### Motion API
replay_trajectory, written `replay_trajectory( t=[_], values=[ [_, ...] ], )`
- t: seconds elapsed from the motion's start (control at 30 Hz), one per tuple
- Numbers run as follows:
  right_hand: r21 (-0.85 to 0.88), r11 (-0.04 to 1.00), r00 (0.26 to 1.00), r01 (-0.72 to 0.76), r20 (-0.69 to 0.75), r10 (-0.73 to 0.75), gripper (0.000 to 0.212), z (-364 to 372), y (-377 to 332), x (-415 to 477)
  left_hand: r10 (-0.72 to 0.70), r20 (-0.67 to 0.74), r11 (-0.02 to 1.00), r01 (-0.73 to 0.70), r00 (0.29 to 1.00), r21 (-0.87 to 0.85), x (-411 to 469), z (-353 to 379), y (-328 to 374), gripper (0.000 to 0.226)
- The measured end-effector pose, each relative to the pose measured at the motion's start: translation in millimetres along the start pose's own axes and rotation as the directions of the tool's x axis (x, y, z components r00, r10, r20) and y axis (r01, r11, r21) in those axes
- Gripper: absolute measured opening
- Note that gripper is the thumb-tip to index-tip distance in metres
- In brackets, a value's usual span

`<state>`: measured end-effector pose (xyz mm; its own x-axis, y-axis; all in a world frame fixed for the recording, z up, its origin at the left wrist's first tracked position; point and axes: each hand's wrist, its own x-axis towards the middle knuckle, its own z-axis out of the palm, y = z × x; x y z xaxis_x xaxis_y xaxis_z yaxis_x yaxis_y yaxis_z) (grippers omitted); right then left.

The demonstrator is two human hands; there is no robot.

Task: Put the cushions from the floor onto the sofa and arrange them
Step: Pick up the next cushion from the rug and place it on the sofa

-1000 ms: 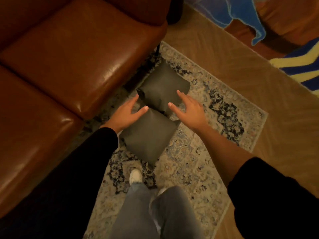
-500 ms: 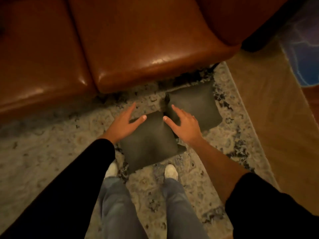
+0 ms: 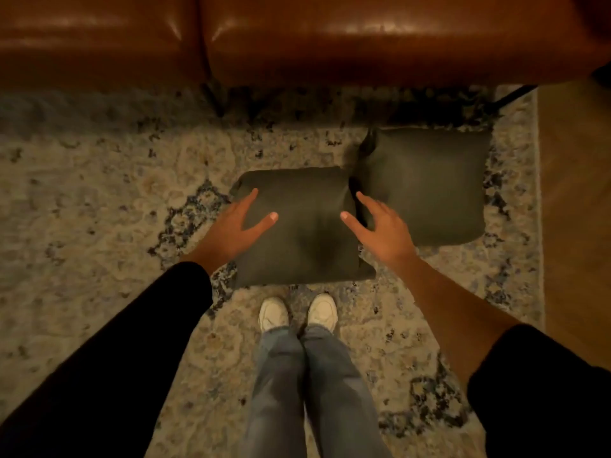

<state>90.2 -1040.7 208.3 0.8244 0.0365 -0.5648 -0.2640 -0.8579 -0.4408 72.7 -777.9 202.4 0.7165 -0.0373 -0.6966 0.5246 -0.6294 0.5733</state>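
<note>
Hands now sit lower and squarer over the near cushion than a second ago. The left hand is at its left edge, the right hand at its right edge beside the seam where the far cushion meets it. Both hands are spread, fingers apart, thumbs pointing inward over the fabric; neither has closed on anything. Whether the palms actually touch the fabric I cannot tell.

View has swung round in that second: the sofa ran off at an angle before and now lies straight across the top, the person facing it head-on, white shoes together on the rug just behind the near cushion. Cushions themselves have not shifted relative to each other (still corner to corner, the far one just in front of the sofa base, near the rug's right border).

Reading: approach is finished, grasp is about to start. Task barely begun, since both cushions are on the floor and nothing lies on the visible strip of seat. Squared stance suggests a two-handed lift of the near cushion straight forward onto the seat. Soft filling will likely sag if it is pinched only at the edges.
</note>
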Motion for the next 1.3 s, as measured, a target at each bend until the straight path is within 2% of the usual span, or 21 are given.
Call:
replay_trajectory(
  t=[0.07,0.13,0.23,0.33,0.43,0.57,0.73,0.97,1.13,1.3],
  values=[
    [0.021,1.000,1.000,-0.021,0.004,0.021,0.066,27.4,19.8,28.3,-0.041,-0.014,0.999,0.041,0.999,-0.035,31.9,14.9,-29.4,0.107],
    [0.046,0.998,0.999,-0.038,0.010,0.038,0.068,57.1,36.9,57.6,-0.058,-0.044,0.997,0.056,0.997,-0.045,62.7,30.4,-55.3,0.099],
    [0.152,0.983,0.994,-0.108,-0.001,0.109,0.073,95.9,54.0,96.2,-0.090,-0.182,0.993,0.074,0.979,-0.090,104.2,50.2,-90.6,0.081],
    [0.327,0.924,0.975,-0.199,-0.026,0.219,0.083,121.0,61.5,122.7,-0.202,-0.317,0.963,0.129,0.927,-0.236,135.8,61.9,-116.9,0.082],
    [0.426,0.868,0.957,-0.257,-0.014,0.290,0.098,137.2,65.9,133.4,-0.307,-0.309,0.906,0.177,0.900,-0.384,152.1,68.7,-136.8,0.091],
    [0.469,0.827,0.940,-0.310,0.019,0.341,0.105,148.8,66.8,139.4,-0.285,-0.198,0.807,0.122,0.938,-0.578,161.4,79.9,-147.7,0.119],
    [0.497,0.813,0.939,-0.303,0.012,0.342,0.109,147.4,54.3,133.9,-0.346,-0.209,0.773,0.151,0.915,-0.617,162.6,82.8,-138.6,0.117],
    [0.480,0.844,0.954,-0.239,-0.048,0.297,0.108,88.0,-3.8,105.4,-0.257,-0.231,0.758,0.048,0.938,-0.650,115.2,30.4,-88.9,0.115],
    [0.505,0.852,0.964,-0.143,-0.126,0.236,0.107,4.6,-71.7,68.9,-0.173,-0.325,0.786,-0.069,0.930,-0.615,59.2,-41.9,-14.3,0.106],
    [0.533,0.846,0.962,-0.018,-0.220,0.159,0.107,-94.2,-151.3,17.7,-0.120,-0.440,0.808,-0.170,0.890,-0.564,-11.9,-126.1,66.0,0.102]
  ],
)
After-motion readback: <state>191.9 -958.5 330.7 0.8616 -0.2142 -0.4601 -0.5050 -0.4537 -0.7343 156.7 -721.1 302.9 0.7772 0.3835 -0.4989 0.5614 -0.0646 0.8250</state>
